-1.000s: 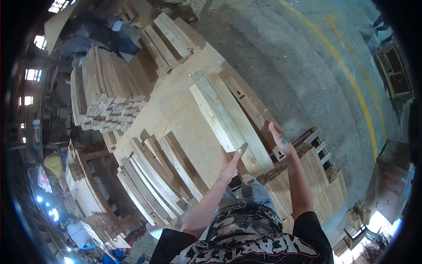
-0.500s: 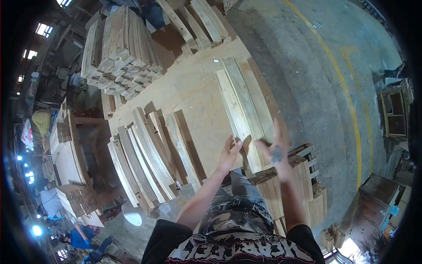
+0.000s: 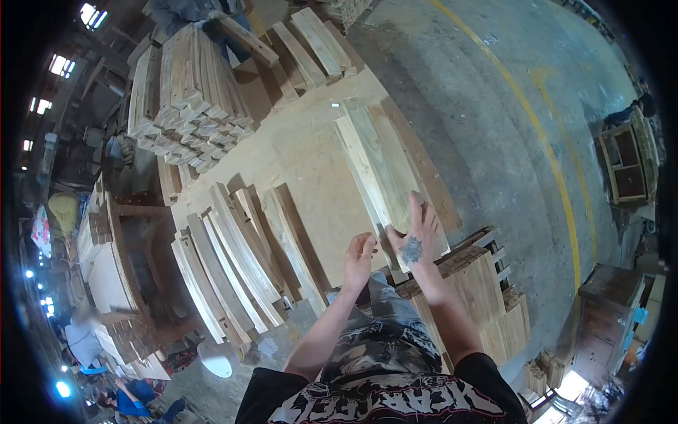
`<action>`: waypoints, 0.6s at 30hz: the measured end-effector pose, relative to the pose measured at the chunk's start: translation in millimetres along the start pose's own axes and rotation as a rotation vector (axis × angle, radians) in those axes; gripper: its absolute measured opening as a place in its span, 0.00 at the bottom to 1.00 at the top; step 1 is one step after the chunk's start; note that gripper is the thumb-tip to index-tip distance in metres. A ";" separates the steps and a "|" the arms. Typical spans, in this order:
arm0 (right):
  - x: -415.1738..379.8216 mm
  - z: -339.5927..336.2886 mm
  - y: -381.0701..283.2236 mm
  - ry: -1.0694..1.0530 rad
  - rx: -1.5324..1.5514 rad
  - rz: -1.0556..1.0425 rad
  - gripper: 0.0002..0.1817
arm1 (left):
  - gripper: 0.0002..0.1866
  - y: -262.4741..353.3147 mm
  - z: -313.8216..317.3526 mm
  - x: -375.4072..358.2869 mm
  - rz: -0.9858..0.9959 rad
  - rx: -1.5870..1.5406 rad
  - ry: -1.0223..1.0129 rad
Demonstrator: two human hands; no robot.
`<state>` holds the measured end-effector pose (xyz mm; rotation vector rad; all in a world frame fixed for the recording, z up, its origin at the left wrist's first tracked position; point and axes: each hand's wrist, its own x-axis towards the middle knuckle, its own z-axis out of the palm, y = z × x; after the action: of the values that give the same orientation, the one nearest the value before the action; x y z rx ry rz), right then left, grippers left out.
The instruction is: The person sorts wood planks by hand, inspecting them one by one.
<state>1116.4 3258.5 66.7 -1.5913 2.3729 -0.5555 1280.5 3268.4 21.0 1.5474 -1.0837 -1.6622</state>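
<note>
1. Fingers of your left hand [image 3: 359, 261] curl toward the thumb beside the paired boards [image 3: 374, 159]; you cannot tell whether they pinch anything. Your right hand [image 3: 418, 244] spreads its fingers over the boards' near end.
2. At your far left, a tall wooden stack [image 3: 201, 88] rises.
3. Nearer you, a row of boards [image 3: 244, 247] lies on the counter [image 3: 314, 177].
4. Those paired boards lie along the counter's right side.

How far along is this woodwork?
Hard to tell overall. The row of pieces already looks laid out. The right hand rests on boards lying side by side; the left hand is beside them. Perhaps remaining: the big stack behind the row.
</note>
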 end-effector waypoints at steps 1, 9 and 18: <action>-4.8 1.8 -3.7 -0.015 -0.003 0.019 0.56 | 0.22 3.8 0.5 -1.4 -0.027 -0.047 -0.045; -17.1 -2.5 -14.4 0.021 0.029 -0.003 0.54 | 0.19 -8.1 -66.1 -11.2 0.139 0.294 0.184; -51.0 -27.0 -46.5 0.187 0.441 -0.330 0.32 | 0.18 -16.9 -292.7 -105.3 0.124 0.831 0.971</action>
<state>1164.2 3294.8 110.2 -1.7775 1.9162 -1.2438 1584.4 3322.3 63.2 2.3214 -1.2757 -0.1691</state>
